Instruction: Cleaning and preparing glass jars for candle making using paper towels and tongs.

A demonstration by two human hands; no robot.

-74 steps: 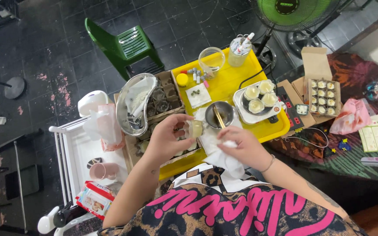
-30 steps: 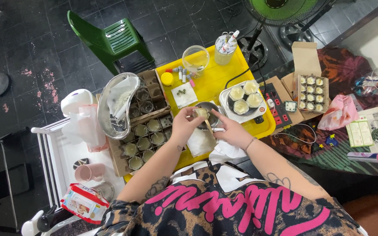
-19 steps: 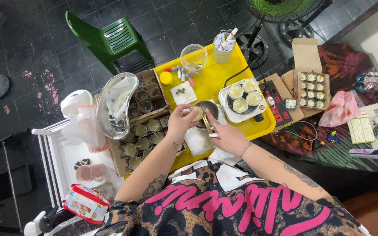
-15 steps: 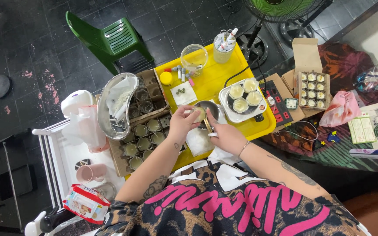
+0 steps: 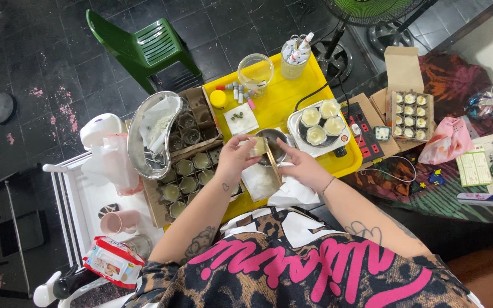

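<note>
Gripping a small jar [image 5: 257,146], left hand [image 5: 236,161] closed; right hand [image 5: 303,166] pinches wooden sticks [image 5: 271,161].

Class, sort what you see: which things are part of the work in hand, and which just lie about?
In use: left hand, jar, right hand, stick, bowl.
Lying about: green chair, fan, pink bag.

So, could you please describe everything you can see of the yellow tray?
The yellow tray is a bright rectangular plastic-looking tray with a raised rim, lying flat and slanted across the view. It carries a clear bowl, a cup of tools, a white napkin and small vials. A black cable crosses it.
</note>
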